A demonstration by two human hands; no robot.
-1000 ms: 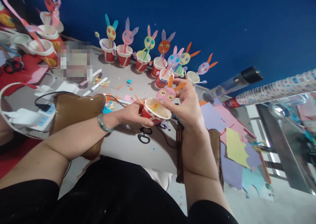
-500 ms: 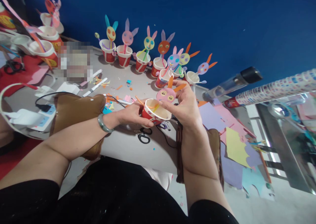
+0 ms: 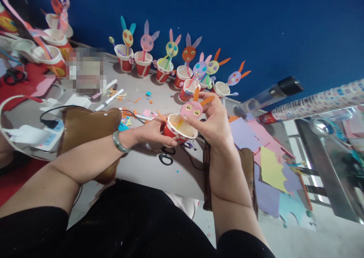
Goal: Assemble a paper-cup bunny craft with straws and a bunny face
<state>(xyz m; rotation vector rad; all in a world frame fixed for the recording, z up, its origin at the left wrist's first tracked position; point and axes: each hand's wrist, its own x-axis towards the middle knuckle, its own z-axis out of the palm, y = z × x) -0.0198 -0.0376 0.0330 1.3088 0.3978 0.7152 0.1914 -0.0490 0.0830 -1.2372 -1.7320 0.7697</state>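
Observation:
A red and white paper cup is tilted above the table between my hands. My left hand grips its left side, thumb along the front. A pink paper rabbit face with orange ears stands at the cup's far rim. My right hand is closed around the right side of this face and the rim, thumb pressed near the rim, the other fingers behind and partly hidden. A yellow strip shows inside the cup, and an orange strip sticks out at its left. Below the cup lie black-handled scissors.
Several finished rabbit cups stand along the blue wall. Coloured paper sheets and a long stack of cups lie at right. Brown cushions are under my forearms. A power strip with cables sits at left.

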